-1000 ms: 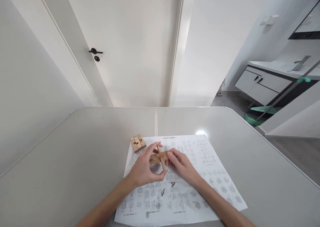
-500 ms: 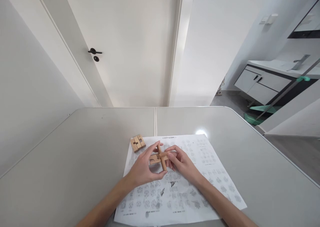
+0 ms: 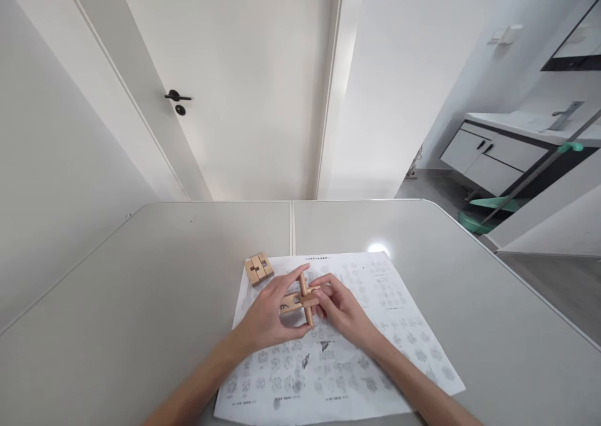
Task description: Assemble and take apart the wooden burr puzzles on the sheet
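Both my hands hold a crossed set of wooden puzzle bars (image 3: 300, 299) just above a printed instruction sheet (image 3: 370, 351). My left hand (image 3: 267, 316) pinches the cross from the left, thumb below and fingers on top. My right hand (image 3: 340, 307) grips its right end with curled fingers. A letter-like mark shows on the flat bar. A small stack of loose wooden puzzle pieces (image 3: 258, 268) lies at the sheet's far left corner, beyond my left hand.
The sheet lies on a grey table (image 3: 141, 288) with a seam down its middle. A white door with a black handle (image 3: 177, 97) stands behind it. To the right, a vanity cabinet (image 3: 498, 160) and a green-headed mop (image 3: 493, 213).
The upright bar has turned a little in my fingers and the cross sits squarer. My right fingers have closed tighter on its end. The loose pieces have not moved.
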`<state>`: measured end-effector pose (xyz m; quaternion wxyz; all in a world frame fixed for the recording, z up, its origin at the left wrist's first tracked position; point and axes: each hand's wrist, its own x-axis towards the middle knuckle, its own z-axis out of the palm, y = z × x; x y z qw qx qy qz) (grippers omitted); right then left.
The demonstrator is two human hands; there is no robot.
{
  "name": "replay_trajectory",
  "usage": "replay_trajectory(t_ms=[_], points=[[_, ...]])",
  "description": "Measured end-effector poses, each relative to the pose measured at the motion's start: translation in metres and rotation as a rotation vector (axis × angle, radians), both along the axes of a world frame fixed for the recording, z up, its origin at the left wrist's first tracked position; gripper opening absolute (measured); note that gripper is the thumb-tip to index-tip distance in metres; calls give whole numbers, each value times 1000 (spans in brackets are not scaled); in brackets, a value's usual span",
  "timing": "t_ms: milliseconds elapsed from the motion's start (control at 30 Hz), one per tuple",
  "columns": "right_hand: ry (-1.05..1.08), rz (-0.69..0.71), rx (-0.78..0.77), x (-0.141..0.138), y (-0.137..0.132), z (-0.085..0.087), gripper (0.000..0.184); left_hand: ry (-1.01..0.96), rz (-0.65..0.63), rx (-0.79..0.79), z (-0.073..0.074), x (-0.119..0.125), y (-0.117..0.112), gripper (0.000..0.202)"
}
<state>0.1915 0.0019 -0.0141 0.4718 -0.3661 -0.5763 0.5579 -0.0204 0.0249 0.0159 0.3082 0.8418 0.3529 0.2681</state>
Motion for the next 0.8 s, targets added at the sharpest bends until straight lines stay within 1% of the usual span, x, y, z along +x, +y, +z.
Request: replay_trajectory(t_ms=[100,233,333,467,600,700,800], points=[[-23,-12,16,0,-1,-1,30,43,7,-89,3,0,1,101],[-78,-61,50,-1,-1,-2,30,27,25,-101,4,0,1,110],[-158,-91,91,-1,0,-2,30,-28,74,-127,3,-2,2,119],[-253,-80,127,-1,-1,-4,28,-93,118,-179,1,-5,5,113],[-308,-74,154,-2,-2,-7,25,-89,163,-275,1,-7,7,105],[-324,-79,163,-2,-2,-9,23,-132,163,-329,2,-6,6,98],[-353,-77,176,-1,-1,-9,20,-180,163,-347,1,-5,6,95]])
